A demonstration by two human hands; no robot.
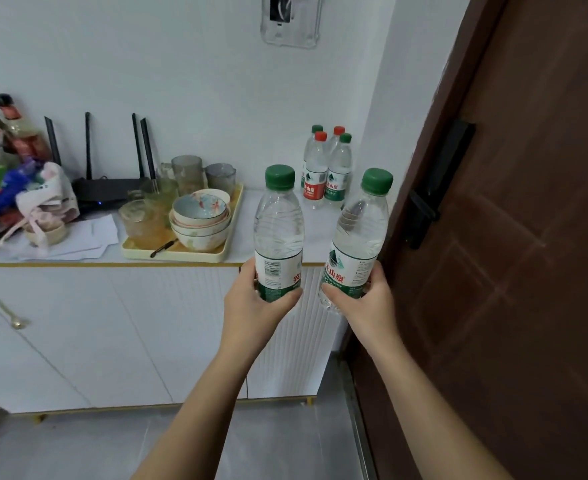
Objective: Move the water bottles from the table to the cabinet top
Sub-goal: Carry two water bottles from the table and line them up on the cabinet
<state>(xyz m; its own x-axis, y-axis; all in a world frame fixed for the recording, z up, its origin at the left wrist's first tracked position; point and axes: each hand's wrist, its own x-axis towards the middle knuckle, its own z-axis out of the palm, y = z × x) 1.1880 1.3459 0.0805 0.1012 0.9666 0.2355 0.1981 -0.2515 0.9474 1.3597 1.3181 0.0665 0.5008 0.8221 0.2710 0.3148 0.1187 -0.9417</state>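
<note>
Before the white cabinet, in the single head view, two green-capped water bottles are held upright. The left hand (pixel 258 303) is wrapped around the base of the left bottle (pixel 278 233); the right hand (pixel 362 306) is clasped around the base of the right bottle (pixel 358 237), which is tilted slightly toward one o'clock. Both are held in front of the counter (pixel 251 244) edge, not yet set down.

At twelve o'clock from the hands, four bottles (pixel 325 168) are already grouped in the back corner. The step is judged best done by lifting both bottles over the edge and lowering them onto the bare patch just in front of that group, bases flat before the grip is loosened.

At ten o'clock a yellow tray (pixel 216 256) of bowls and glasses is crowded close to that patch, so the left bottle must be kept clear of it. At three o'clock the brown door (pixel 510 237) is close beside the right arm.
</note>
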